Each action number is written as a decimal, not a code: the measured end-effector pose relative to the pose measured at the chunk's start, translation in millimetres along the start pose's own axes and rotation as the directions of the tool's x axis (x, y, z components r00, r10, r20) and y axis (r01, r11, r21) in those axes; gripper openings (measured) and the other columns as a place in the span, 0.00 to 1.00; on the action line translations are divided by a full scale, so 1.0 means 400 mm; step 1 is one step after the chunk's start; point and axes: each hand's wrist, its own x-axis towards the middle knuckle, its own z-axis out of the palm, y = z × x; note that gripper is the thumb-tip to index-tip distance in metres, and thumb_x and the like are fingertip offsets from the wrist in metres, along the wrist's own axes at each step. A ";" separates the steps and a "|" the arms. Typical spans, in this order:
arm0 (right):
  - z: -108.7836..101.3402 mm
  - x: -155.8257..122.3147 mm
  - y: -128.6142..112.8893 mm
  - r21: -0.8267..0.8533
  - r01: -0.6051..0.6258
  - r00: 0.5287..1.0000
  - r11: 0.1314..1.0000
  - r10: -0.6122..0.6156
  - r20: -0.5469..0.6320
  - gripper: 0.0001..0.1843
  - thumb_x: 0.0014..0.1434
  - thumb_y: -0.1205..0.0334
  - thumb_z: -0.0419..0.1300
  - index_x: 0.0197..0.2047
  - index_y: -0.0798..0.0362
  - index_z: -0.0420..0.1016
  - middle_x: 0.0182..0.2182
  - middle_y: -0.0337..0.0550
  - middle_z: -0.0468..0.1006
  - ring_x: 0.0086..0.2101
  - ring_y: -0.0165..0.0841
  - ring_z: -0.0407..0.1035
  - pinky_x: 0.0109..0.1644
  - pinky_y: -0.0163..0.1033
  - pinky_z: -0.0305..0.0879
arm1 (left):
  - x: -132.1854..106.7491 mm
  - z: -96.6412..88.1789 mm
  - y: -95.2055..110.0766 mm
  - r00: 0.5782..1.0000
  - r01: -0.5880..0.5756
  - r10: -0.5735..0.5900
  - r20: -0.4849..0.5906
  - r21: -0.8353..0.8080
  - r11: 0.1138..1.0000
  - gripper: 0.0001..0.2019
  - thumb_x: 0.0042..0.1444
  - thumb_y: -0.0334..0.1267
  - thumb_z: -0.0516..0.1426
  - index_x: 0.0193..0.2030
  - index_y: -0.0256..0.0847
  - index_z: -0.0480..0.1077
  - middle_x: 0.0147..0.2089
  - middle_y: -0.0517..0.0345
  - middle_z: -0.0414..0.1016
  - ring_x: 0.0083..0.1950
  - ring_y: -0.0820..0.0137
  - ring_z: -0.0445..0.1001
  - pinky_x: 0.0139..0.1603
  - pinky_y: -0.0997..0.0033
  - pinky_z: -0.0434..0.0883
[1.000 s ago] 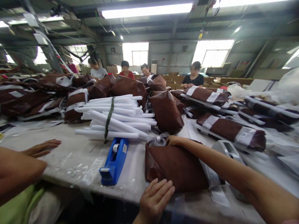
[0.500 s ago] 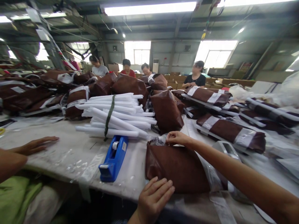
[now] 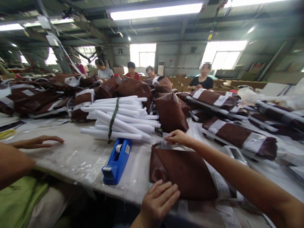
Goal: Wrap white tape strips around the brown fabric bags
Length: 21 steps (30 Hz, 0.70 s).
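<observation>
A brown folded bag (image 3: 187,172) in a clear plastic sleeve lies on the table in front of me. My left hand (image 3: 158,199) rests at its near edge, fingers stretched flat and touching the bag. My right hand (image 3: 177,137) reaches over the bag to its far end, where the fingers pinch the bunched clear plastic (image 3: 163,145). A blue tape dispenser (image 3: 117,161) stands just left of the bag.
A bundle of white tubes (image 3: 121,122) tied with a dark strap lies behind the dispenser. Piles of brown bags (image 3: 171,112) cover the far table and right side. A co-worker's hand (image 3: 39,142) lies flat at left. Several people sit in the back.
My right hand has risen a little from the bag's far end, drawing the clear plastic up. My left hand stays at the near edge. The co-worker's hand slid slightly.
</observation>
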 end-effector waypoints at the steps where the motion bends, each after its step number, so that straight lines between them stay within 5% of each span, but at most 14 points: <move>1: 0.005 0.010 -0.004 -0.008 0.014 1.000 1.000 -0.014 -0.007 0.28 0.42 0.38 0.74 0.31 0.58 0.83 0.25 0.47 0.81 0.24 0.30 0.70 0.26 0.33 0.63 | 0.004 0.000 0.000 1.000 0.003 -0.003 -0.003 -0.001 1.000 0.16 0.71 0.29 0.49 0.54 0.43 0.77 0.58 0.68 0.77 0.59 0.74 0.74 0.75 0.67 0.55; 7: 0.035 0.046 -0.068 -0.031 0.193 0.978 0.981 -0.194 -0.081 0.30 0.46 0.35 0.70 0.28 0.58 0.83 0.28 0.47 0.82 0.28 0.34 0.73 0.34 0.36 0.68 | 0.015 0.005 0.015 0.999 0.048 -0.048 0.020 -0.004 0.999 0.16 0.71 0.30 0.49 0.55 0.43 0.76 0.58 0.66 0.77 0.59 0.74 0.74 0.73 0.67 0.58; 10: 0.039 -0.012 -0.105 -0.023 0.269 0.958 0.963 -0.270 -0.094 0.25 0.50 0.41 0.70 0.38 0.57 0.84 0.35 0.45 0.84 0.37 0.38 0.76 0.46 0.39 0.72 | 0.012 0.006 0.020 0.994 0.090 -0.089 0.065 -0.016 0.996 0.16 0.71 0.29 0.49 0.57 0.44 0.75 0.60 0.66 0.76 0.60 0.73 0.74 0.71 0.67 0.61; 13: 0.049 -0.167 -0.106 -0.198 0.469 0.829 0.861 -0.506 -0.240 0.25 0.59 0.52 0.67 0.57 0.52 0.77 0.49 0.44 0.81 0.45 0.37 0.76 0.53 0.41 0.72 | 0.008 0.007 0.016 0.988 0.107 -0.102 0.120 -0.035 0.994 0.18 0.71 0.27 0.48 0.60 0.43 0.72 0.61 0.64 0.74 0.61 0.71 0.73 0.69 0.65 0.64; 16: 0.093 -0.381 -0.048 -0.474 0.520 0.674 0.711 -0.682 -0.284 0.20 0.65 0.61 0.63 0.60 0.47 0.73 0.52 0.44 0.79 0.49 0.34 0.75 0.57 0.39 0.71 | 0.004 0.010 0.010 0.983 0.106 -0.096 0.157 -0.057 0.993 0.19 0.70 0.27 0.49 0.62 0.43 0.71 0.62 0.63 0.73 0.62 0.69 0.72 0.68 0.63 0.65; 19: 0.179 -0.562 0.071 -0.551 0.558 0.685 0.620 -0.719 -0.115 0.19 0.67 0.63 0.61 0.60 0.50 0.72 0.49 0.47 0.81 0.50 0.33 0.75 0.55 0.36 0.73 | 0.003 0.011 0.006 0.981 0.093 -0.082 0.176 -0.057 0.994 0.19 0.69 0.26 0.51 0.62 0.43 0.70 0.62 0.62 0.74 0.61 0.69 0.73 0.68 0.64 0.65; 21: 0.243 -0.627 0.162 -0.657 0.494 0.745 0.570 -0.667 -0.020 0.24 0.66 0.59 0.62 0.63 0.53 0.70 0.54 0.53 0.78 0.54 0.41 0.72 0.59 0.46 0.73 | 0.006 0.011 0.003 0.980 0.071 -0.061 0.191 -0.047 0.996 0.20 0.68 0.25 0.51 0.63 0.43 0.69 0.62 0.61 0.74 0.61 0.70 0.73 0.67 0.65 0.66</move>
